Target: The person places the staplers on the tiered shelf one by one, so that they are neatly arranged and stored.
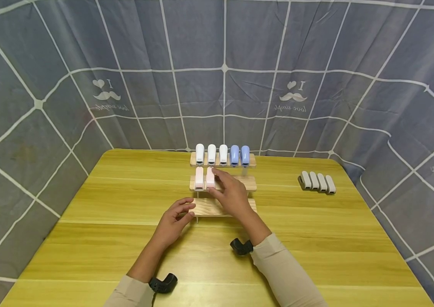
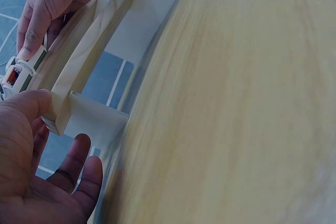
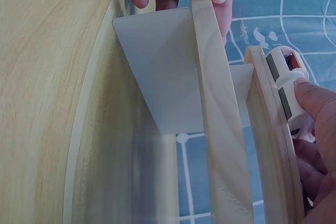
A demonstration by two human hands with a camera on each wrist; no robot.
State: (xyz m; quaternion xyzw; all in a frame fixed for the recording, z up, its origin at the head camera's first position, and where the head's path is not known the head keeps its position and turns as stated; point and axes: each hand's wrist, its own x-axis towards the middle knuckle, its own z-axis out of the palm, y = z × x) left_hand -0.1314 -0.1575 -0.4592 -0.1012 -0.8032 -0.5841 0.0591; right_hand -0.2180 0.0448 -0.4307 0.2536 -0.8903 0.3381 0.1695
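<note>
A pink stapler [image 1: 211, 177] is on the middle tier of a stepped wooden stand [image 1: 247, 183]. My right hand [image 1: 232, 194] grips it, thumb on the near end, fingers at the far end. Another pink stapler [image 1: 199, 178] sits just to its left. In the right wrist view, the held stapler [image 3: 289, 80] lies along the board, its opening showing. My left hand [image 1: 174, 221] holds the left end of the lowest board [image 1: 211, 207]; in the left wrist view the thumb [image 2: 31, 100] lies over that end, while two fingers hang free below.
Three white staplers [image 1: 211, 154] and two blue staplers [image 1: 240, 155] stand in a row on the top tier. Several grey-white staplers [image 1: 318, 182] lie side by side on the table [image 1: 316, 238] at the right. A grey grid-patterned curtain [image 1: 201, 94] encloses the back and sides.
</note>
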